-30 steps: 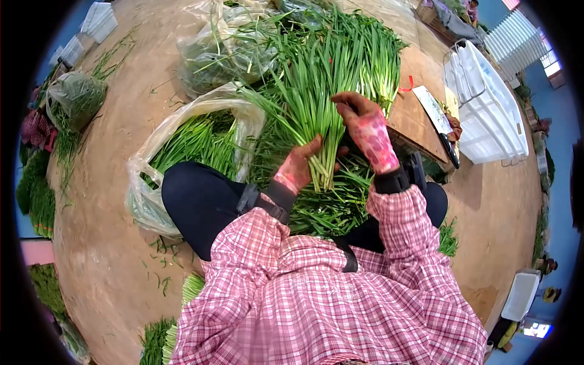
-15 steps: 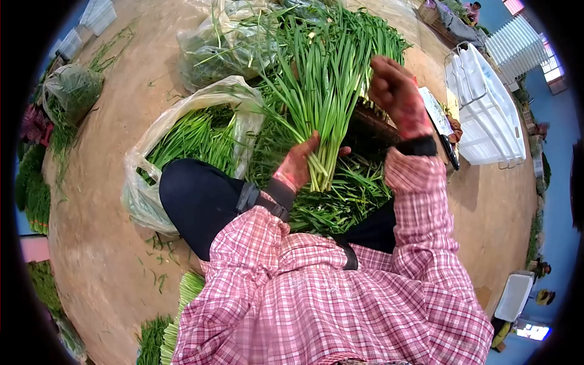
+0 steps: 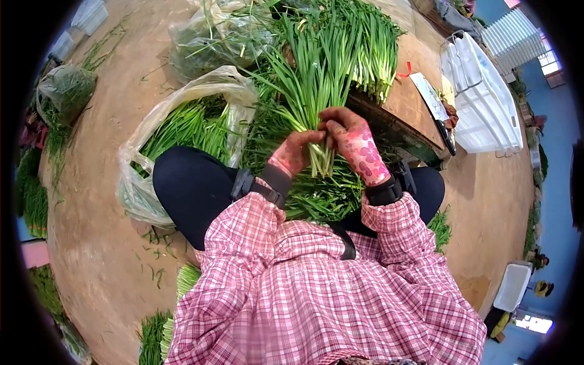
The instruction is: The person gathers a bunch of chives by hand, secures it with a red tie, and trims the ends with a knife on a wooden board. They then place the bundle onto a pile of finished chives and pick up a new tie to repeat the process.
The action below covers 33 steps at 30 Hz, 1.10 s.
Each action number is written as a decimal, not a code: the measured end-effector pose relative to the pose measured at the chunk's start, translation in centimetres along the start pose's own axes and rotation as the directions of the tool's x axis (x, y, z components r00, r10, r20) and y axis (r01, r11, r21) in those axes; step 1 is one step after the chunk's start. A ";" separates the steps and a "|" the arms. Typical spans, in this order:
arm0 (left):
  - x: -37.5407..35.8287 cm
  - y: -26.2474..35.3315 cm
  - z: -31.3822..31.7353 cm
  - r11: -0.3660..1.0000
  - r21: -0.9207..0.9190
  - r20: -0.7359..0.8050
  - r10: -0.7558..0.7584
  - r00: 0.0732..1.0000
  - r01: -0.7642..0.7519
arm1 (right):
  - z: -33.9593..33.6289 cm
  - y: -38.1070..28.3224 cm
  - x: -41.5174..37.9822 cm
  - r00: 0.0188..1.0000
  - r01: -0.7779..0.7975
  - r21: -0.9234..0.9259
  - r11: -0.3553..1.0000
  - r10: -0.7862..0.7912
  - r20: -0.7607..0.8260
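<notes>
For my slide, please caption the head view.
Left hand and right hand hold a leafy green bunch beside an open plastic bag.

Blue wall (image 3: 556,146) beyond a brown floor (image 3: 97,243)

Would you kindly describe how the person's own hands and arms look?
Pink-and-white checked sleeves end at dark wristbands with black straps. The right hand wears a pink floral covering that leaves the fingers bare; the left hand wears a pink one too, its print less clear.
</notes>
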<state>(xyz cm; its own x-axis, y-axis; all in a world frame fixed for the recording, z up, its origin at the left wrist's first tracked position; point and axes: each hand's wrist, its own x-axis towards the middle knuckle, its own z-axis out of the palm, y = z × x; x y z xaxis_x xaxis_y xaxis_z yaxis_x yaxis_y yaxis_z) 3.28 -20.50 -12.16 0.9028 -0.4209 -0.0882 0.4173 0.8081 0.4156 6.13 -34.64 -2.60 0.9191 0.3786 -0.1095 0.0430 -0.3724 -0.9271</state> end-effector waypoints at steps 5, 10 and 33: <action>0.3 0.0 -1.1 0.997 0.061 0.048 -0.042 0.998 0.040 | 1.0 0.3 -0.3 0.995 0.095 0.035 0.995 -0.094 -0.045; -0.3 0.6 0.5 0.997 -0.066 0.010 -0.026 1.000 0.026 | 0.3 -0.1 -0.3 0.998 0.038 0.216 0.976 -0.025 -0.064; -0.6 0.0 0.9 0.958 -0.190 -0.160 0.185 0.970 -0.214 | 0.7 -0.9 -0.2 0.963 0.235 -0.538 0.810 -0.268 0.017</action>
<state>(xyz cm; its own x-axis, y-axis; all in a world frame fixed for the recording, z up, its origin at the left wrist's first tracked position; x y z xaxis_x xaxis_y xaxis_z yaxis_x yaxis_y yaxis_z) 2.61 -20.62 -11.27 0.9691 -0.1931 -0.1532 0.2266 0.9427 0.2451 5.68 -33.78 -2.00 0.8671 0.4791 0.1364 0.4610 -0.6683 -0.5838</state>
